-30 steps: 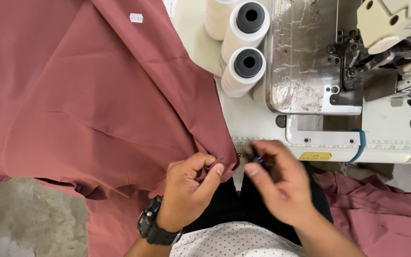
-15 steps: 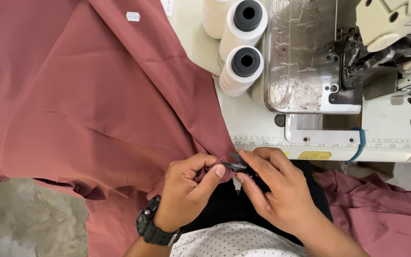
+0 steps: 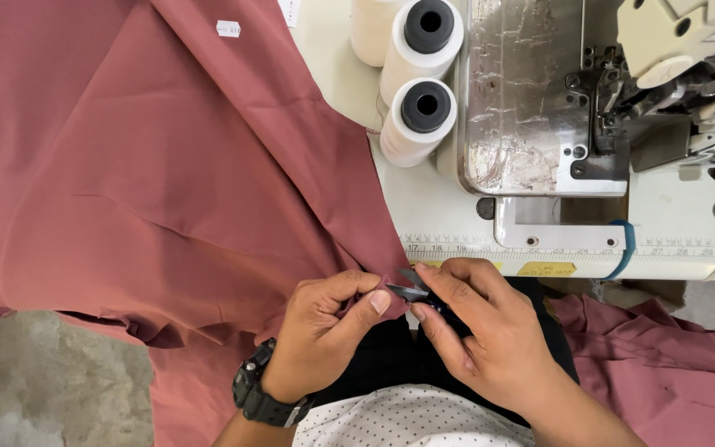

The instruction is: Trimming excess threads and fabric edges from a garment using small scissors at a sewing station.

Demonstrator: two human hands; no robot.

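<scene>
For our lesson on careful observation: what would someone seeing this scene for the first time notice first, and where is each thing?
The large dusty-red woven cloth fills the left half, draping off the white sewing table. At bottom centre the left hand pinches the cloth's edge while the right hand holds small dark metal thread snips against it. Above, three white thread cones stand beside the grey metal sewing machine.

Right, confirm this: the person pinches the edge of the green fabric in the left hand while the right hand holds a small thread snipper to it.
Wrong on colour. The head view shows the fabric is dusty red, not green. The rest stands: the left hand pinches its edge, and the right hand holds a small thread snipper to it.
</scene>
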